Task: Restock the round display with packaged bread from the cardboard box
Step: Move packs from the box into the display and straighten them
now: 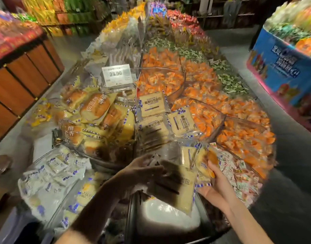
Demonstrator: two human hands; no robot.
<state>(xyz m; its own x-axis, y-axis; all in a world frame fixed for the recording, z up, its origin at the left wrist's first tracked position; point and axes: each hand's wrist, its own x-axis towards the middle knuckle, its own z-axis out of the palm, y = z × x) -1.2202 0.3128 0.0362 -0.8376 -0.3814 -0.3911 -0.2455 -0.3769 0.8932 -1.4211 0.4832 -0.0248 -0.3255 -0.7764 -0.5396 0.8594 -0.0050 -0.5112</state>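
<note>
Now placing: left hand holds a flat bread pack, right hand grips a bun pack; next, set both into the display.

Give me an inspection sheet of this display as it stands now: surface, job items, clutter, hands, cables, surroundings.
Surface: round display with clear dividers, sections heaped with packets.
Job's things: bun packets left, toast packets centre; cardboard box not seen.
Clutter: price tag reading 23.90.
Hands: left hand on a flat packet, grip shadowed; right hand grips single bun pack.
Cables: nothing seen.
Surroundings: stocked shelves, blue promo stand.
</note>
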